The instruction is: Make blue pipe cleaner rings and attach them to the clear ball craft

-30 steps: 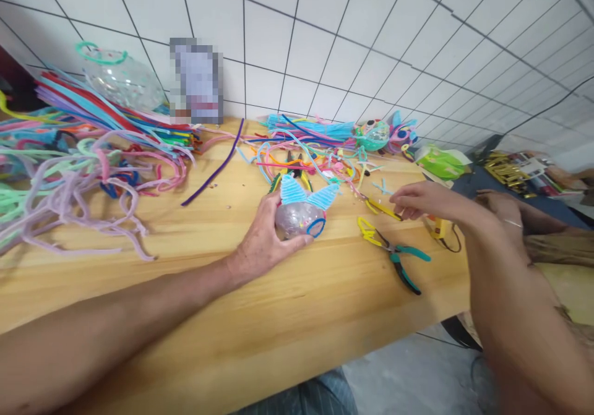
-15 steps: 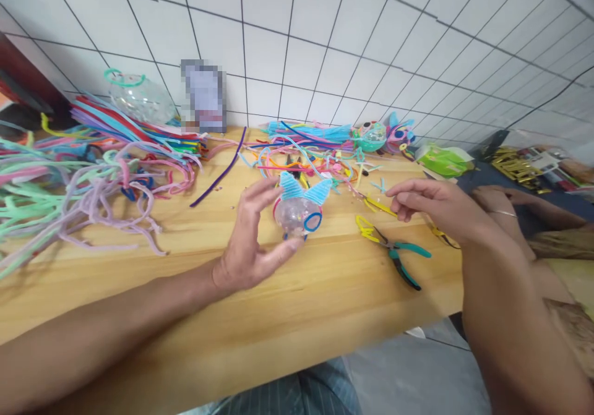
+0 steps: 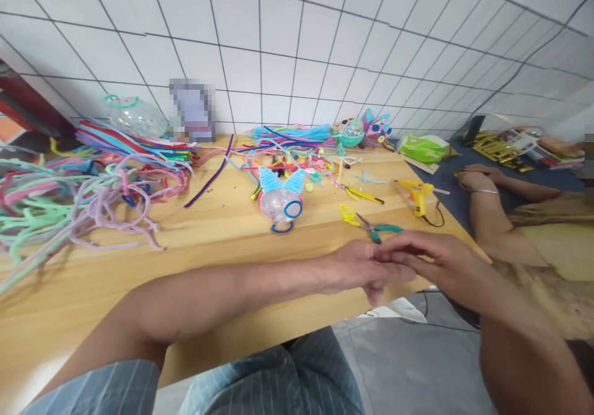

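My left hand (image 3: 359,271) reaches across to the right, just over the table's front edge, its fingers bent and partly hidden. My right hand (image 3: 429,255) meets it there, fingertips pressed together against the left hand. Whether a small thing is between them I cannot make out. A clear ball ornament (image 3: 277,206) stands on the table, with light blue pipe-cleaner ears (image 3: 281,180), a blue ring on its front and a blue piece under it. Behind my hands lie pliers (image 3: 375,228) with teal handles and a bent yellow pipe cleaner (image 3: 348,213) at their jaws.
A yellow glue gun (image 3: 416,195) and a yellow-handled tool (image 3: 364,194) lie at the right. Loose pipe cleaners (image 3: 106,192) heap at the left, with a clear ball (image 3: 139,120) behind. Finished ornaments (image 3: 351,132) stand by the tiled wall. Another person's arm (image 3: 487,208) rests at far right.
My left hand has left the ball ornament and moved right and down. My right hand has come down towards me, and the two now touch. The ornament stands free; the glue gun is uncovered.
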Demonstrator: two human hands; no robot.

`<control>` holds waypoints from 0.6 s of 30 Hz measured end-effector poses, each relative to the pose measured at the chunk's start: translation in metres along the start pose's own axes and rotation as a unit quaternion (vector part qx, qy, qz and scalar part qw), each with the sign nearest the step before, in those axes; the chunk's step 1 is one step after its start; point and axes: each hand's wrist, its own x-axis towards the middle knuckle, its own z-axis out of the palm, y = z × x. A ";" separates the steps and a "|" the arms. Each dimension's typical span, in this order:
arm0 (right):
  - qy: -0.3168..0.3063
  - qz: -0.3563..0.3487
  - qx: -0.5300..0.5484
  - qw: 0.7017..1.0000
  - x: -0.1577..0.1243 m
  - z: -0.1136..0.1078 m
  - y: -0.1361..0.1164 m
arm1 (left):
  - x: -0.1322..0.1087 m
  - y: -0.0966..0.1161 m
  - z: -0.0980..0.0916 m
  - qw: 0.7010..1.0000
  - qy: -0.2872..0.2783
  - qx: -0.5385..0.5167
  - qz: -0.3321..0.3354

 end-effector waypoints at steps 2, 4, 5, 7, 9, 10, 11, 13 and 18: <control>0.028 0.067 0.029 0.997 -0.017 -0.021 0.014 | 0.005 -0.005 0.001 0.998 0.056 0.004 -0.014; 0.080 0.131 0.064 0.986 -0.036 -0.041 0.031 | 0.007 -0.002 -0.001 0.996 0.090 -0.016 -0.003; 0.102 0.151 0.092 0.979 -0.045 -0.049 0.040 | 0.008 0.004 -0.002 0.995 0.096 -0.029 0.012; 0.156 0.181 0.163 0.957 -0.062 -0.059 0.058 | 0.011 0.026 -0.003 0.991 0.120 -0.022 0.048; 0.190 0.207 0.221 0.934 -0.075 -0.060 0.074 | 0.017 0.062 -0.007 0.983 0.148 0.028 0.102; 0.202 0.218 0.243 0.924 -0.080 -0.058 0.080 | 0.022 0.084 -0.011 0.976 0.163 0.063 0.133; 0.210 0.226 0.258 0.916 -0.084 -0.054 0.084 | 0.026 0.108 -0.018 0.961 0.185 0.094 0.180; 0.217 0.237 0.269 0.908 -0.090 -0.044 0.089 | 0.033 0.158 -0.040 0.911 0.236 0.194 0.277; 0.159 0.256 0.174 0.938 -0.098 -0.021 0.088 | 0.015 0.251 -0.135 0.769 0.442 0.367 0.280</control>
